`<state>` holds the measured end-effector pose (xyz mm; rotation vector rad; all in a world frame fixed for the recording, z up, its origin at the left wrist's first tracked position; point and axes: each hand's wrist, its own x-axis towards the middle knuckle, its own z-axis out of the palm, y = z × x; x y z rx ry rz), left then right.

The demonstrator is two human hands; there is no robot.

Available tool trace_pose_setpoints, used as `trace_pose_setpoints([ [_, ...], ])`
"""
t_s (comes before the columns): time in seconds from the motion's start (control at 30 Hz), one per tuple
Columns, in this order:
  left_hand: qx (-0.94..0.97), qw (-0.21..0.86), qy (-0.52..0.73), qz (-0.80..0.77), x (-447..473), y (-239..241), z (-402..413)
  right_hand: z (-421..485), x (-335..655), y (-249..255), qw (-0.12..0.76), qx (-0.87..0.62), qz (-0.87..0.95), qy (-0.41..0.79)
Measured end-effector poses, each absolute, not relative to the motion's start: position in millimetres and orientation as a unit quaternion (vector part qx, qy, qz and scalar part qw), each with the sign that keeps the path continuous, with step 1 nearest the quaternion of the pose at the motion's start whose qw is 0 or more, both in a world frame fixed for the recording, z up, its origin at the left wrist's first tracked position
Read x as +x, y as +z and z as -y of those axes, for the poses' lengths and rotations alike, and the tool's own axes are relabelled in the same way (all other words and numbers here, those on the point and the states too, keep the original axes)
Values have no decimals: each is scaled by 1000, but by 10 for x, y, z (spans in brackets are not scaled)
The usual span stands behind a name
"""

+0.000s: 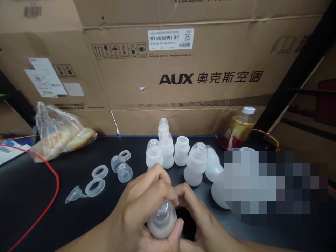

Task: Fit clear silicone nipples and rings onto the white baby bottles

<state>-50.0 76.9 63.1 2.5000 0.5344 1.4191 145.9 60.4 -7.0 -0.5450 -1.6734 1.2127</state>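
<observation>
Low in the middle, my left hand (141, 201) is closed around a small baby bottle with a clear domed cap (162, 222); the bottle's lower part is hidden. My right hand (195, 206) curls in from the other side, its fingers bent against those of the left; its hold on the bottle is partly hidden. Just beyond stand several white bottles, among them a capped bottle (194, 168) and an uncapped bottle (181, 152). To the left lie clear rings (95, 188), small clear domed pieces (125, 173) and a funnel-shaped piece (75, 194).
A plastic bag of bread (64, 136) lies at the back left, near a red cable (55, 176). At the back right stands a drink bottle (240, 127). More white bottles (217, 189) lie at right beside a blurred-out patch. A large carton (168, 91) walls the dark table's back.
</observation>
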Motion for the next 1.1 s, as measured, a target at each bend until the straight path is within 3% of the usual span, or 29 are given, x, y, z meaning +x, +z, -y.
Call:
trace_pose_setpoints([
  [0.63,851,50,496,-169,-490,578,-814,-739,1434,-397,483,-180,722,463],
  [0.93,853,1,499,-150,-572,416,-928,-776,1459,-615,460,-230,703,491],
  [1.1,856,-38,490,-159,-567,508,-924,-703,1444,-468,433,-309,687,494],
])
